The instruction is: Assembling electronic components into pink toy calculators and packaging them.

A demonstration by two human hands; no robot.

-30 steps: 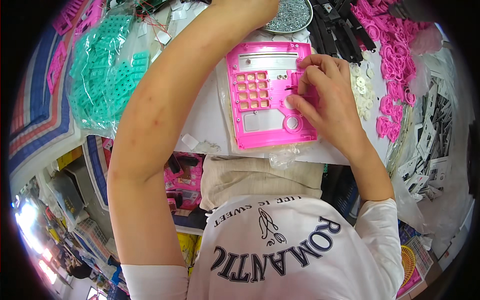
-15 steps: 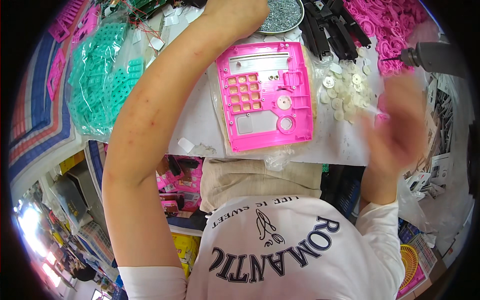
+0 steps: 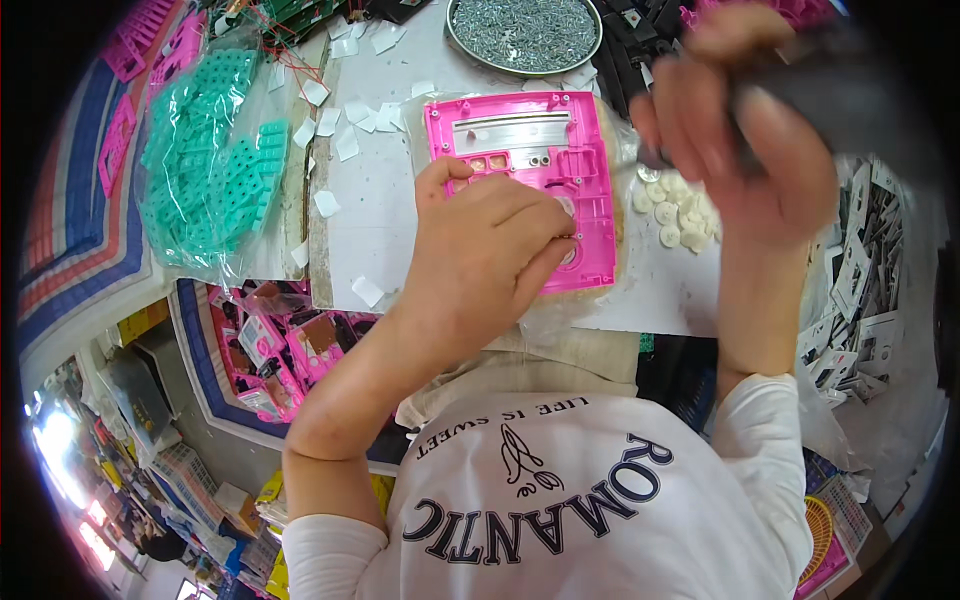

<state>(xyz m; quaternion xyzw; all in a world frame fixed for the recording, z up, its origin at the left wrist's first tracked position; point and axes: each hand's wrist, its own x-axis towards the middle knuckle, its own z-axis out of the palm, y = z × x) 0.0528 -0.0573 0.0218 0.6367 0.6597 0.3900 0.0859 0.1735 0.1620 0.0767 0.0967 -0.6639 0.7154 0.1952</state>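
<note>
Lying flat, pink plastic casing point(image 3: 530, 160) shows ribbed, perhaps inner, face.

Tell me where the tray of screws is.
In the head view the round tray of screws sits at the far edge of the table, just beyond the pink panel that the left hand presses, and left of the raised right hand.

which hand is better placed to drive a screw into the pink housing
Right. The right hand already grips the dark screwdriver beside the pink housing; the left hand lies flat on the housing, pinning it down.
</note>
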